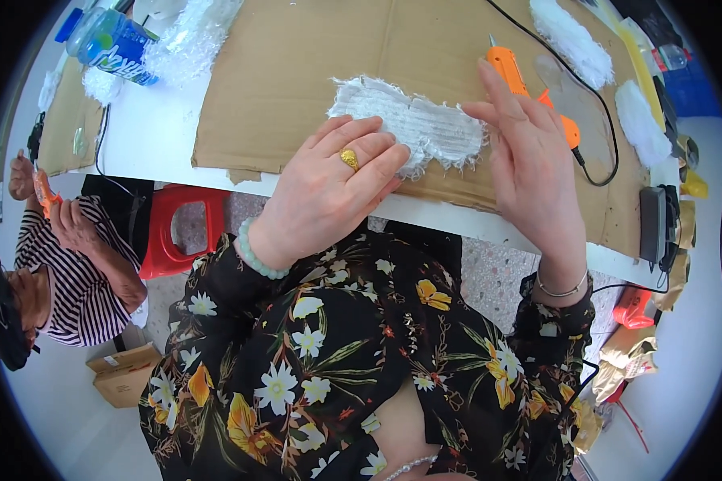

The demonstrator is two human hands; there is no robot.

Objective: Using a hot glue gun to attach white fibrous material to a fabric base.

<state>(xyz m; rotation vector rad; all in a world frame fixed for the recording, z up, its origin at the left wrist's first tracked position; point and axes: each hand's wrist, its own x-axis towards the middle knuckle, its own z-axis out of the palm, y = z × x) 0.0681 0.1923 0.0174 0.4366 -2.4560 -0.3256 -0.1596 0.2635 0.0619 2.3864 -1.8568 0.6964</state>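
Frayed white fabric (437,124) on brown cardboard (273,88)

Ribbed and ragged-edged, the fabric lies flat atop the cardboard on the white surface (148,152). The left hand (329,178) stretches its fingers close together over the lower left part; whether it pinches there, I cannot tell. The right hand (533,164), fingers loosely spread, is at the right end, beside an orange glue gun (505,68).
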